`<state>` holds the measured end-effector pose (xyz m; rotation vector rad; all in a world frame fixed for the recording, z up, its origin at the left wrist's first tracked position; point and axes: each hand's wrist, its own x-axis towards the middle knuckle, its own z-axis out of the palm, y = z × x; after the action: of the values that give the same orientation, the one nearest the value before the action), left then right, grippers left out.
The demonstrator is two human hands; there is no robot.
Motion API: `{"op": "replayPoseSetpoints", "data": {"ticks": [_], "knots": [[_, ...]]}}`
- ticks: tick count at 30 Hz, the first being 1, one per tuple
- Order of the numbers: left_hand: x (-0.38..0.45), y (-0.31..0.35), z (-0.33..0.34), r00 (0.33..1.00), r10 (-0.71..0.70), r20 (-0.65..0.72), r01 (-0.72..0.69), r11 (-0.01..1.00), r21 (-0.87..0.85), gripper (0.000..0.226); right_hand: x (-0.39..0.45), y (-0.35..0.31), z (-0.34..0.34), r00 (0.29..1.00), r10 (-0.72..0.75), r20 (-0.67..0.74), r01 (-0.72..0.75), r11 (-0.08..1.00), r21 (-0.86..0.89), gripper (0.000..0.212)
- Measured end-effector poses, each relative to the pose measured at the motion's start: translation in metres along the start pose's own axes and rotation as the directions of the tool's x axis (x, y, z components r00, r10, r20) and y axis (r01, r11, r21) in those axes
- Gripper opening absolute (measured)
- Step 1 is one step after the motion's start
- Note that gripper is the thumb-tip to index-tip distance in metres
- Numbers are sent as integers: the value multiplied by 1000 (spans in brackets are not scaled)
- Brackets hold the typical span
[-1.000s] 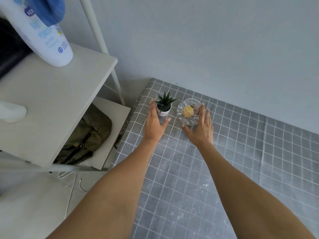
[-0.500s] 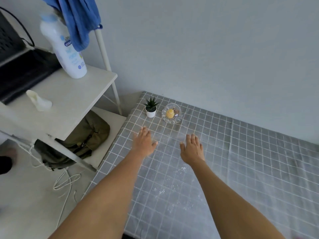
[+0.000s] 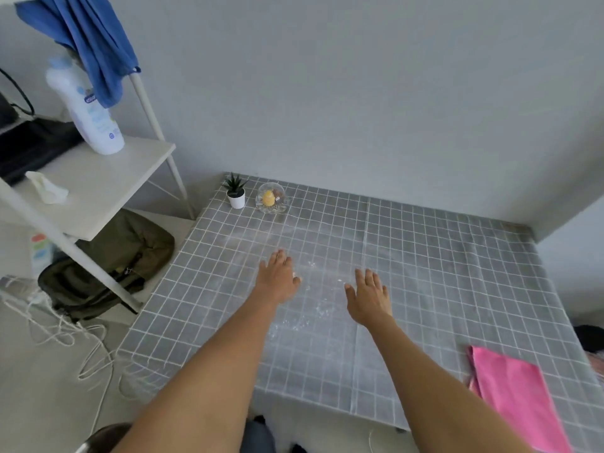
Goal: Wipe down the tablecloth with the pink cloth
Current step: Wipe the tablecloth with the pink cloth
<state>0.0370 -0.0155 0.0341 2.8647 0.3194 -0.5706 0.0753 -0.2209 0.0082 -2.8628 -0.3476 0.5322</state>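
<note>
A grey tablecloth (image 3: 441, 276) with a white grid covers the table, and white powdery specks lie on its middle. My left hand (image 3: 277, 276) and my right hand (image 3: 369, 297) hover flat over that dusty patch with straight fingers, holding nothing. The folded pink cloth (image 3: 516, 393) lies at the table's near right corner, well to the right of my right hand and untouched.
A small potted succulent (image 3: 236, 192) and a glass dish (image 3: 271, 199) with a yellow item stand at the far left corner. A white shelf (image 3: 98, 184) to the left carries a white bottle (image 3: 88, 112) and a blue garment; a green bag (image 3: 108, 266) and cords lie below.
Both hands have drawn back from the plant and the glass dish toward the table's middle. The view has pulled back, bringing the pink cloth into sight.
</note>
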Motion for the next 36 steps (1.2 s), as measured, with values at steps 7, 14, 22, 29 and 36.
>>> {"op": "replayPoseSetpoints", "data": {"ticks": [7, 14, 22, 29, 36], "knots": [[-21, 67, 23, 989, 140, 43, -141, 989, 33, 62, -49, 59, -3, 989, 142, -39, -140, 989, 46, 58], [-44, 124, 55, 953, 281, 115, -286, 958, 32, 60, -102, 107, 8, 958, 282, -44, -278, 957, 89, 58], [-70, 175, 89, 927, 337, 163, -348, 936, 42, 61, -145, 169, 21, 938, 345, -33, -338, 932, 135, 58], [-87, 240, 123, 941, 303, 153, -312, 950, 35, 62, -162, 245, 19, 951, 306, 41, -308, 949, 65, 57], [-108, 323, 173, 934, 318, 162, -322, 947, -3, 74, -184, 323, 22, 970, 169, 176, -171, 985, -8, 69]]}}
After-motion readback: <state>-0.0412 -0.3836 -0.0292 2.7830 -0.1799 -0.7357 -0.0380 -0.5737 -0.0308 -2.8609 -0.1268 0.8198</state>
